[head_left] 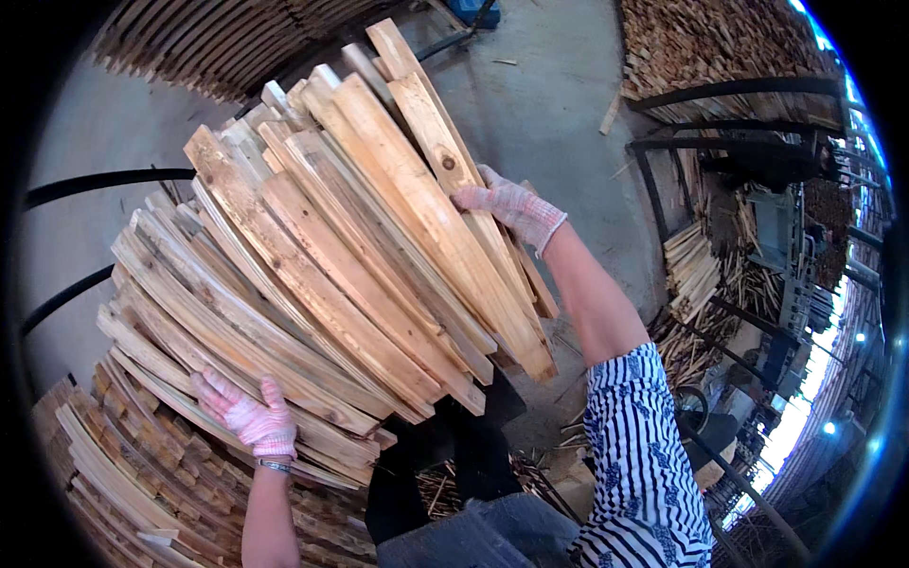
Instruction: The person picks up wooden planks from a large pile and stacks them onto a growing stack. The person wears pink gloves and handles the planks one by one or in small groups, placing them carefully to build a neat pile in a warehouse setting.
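A large stack of pale wooden strips (331, 227) lies in front of me, slanting from the far middle toward my legs, with uneven ends. My right hand (511, 204), in a whitish-pink knit glove, grips the outer edge of a knotted wooden strip (440, 142) on the stack's right side; part of its fingers is hidden at the strip's edge. Gloved the same way, my left hand (244, 409) lies with fingers and thumb spread on the strips at the stack's lower left. A bracelet (275, 464) circles that wrist.
More stacked wood (104, 435) stands at the lower left. Dark metal bars (109, 182) jut in at the left. At the right, a metal rack (739, 90) bears a big wood pile (720, 43), and loose sticks (691, 270) lie below. Grey floor (559, 85) shows beyond the stack.
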`<act>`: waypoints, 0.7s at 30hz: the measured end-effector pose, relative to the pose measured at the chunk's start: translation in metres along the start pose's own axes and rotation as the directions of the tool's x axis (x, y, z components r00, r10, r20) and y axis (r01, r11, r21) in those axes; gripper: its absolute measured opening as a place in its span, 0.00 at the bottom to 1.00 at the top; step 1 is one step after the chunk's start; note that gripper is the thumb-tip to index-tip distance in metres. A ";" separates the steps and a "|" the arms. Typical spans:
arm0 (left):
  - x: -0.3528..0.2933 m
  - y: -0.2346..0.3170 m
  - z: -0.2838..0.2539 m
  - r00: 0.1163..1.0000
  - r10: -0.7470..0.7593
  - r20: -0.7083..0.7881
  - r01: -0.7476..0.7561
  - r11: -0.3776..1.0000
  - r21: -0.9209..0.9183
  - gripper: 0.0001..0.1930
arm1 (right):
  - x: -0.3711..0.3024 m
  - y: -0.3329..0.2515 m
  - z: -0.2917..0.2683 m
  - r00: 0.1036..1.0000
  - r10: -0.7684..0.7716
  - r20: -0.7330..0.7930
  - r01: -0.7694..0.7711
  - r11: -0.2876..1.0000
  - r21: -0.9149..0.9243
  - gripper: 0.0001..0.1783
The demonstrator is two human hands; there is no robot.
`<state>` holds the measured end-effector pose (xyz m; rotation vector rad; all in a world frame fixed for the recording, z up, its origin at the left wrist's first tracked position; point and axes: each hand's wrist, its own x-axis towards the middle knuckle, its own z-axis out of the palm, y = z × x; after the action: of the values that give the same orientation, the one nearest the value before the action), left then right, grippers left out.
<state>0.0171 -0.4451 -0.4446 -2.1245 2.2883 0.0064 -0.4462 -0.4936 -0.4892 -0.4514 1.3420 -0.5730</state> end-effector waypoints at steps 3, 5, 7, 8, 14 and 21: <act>-0.003 -0.011 0.005 1.000 0.022 -0.022 -0.022 0.999 0.026 0.49 | -0.015 0.023 0.023 0.995 -0.068 -0.074 0.078 0.988 0.131 0.55; 0.000 -0.006 -0.003 0.998 -0.038 0.054 0.047 0.984 -0.172 0.50 | -0.027 0.022 0.040 0.987 -0.136 -0.091 0.148 0.977 0.153 0.53; 0.003 0.042 -0.035 0.987 -0.088 0.136 0.141 0.882 -0.449 0.50 | -0.028 0.025 0.044 0.982 -0.143 -0.125 0.163 0.972 0.167 0.53; -0.008 0.071 -0.048 0.979 0.055 0.194 0.063 0.832 -0.551 0.50 | -0.031 0.020 0.047 0.983 -0.143 -0.115 0.162 0.971 0.177 0.55; -0.028 0.220 -0.050 0.743 0.141 0.654 0.647 0.099 -0.756 0.52 | -0.062 0.014 0.092 0.987 -0.158 -0.033 0.158 0.909 0.384 0.60; -0.027 0.168 -0.069 0.617 0.082 0.783 0.785 -0.143 -0.603 0.44 | -0.051 0.077 0.159 0.951 -0.297 -0.083 0.307 0.891 0.334 0.54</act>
<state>-0.1496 -0.4066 -0.3767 -2.3093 0.7761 2.6711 -0.2864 -0.4054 -0.4687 -0.3661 1.1738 -1.0589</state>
